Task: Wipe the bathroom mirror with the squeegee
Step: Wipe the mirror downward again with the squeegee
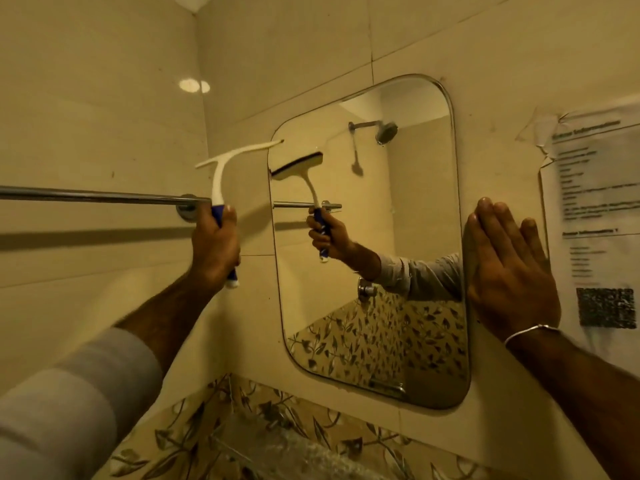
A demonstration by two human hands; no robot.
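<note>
The squeegee (221,174) is being held upright in the left hand (215,242), whose fingers are being kept wrapped tightly around the blue grip at the lower end of the white handle. Its blade is being pointed towards the upper left corner of the mirror (408,237), with the blade's tip right at the mirror's edge; whether it is touching the glass cannot be told. The right hand (509,271) is being laid flat and spread wide, holding nothing, against the mirror's right edge and the tiled wall (485,81) beside it. A thin bracelet (531,332) is being worn on that wrist. A towel rail (90,196) is being crossed by the left hand, and a printed paper notice (595,209) is being displayed just right of the mirror.
</note>
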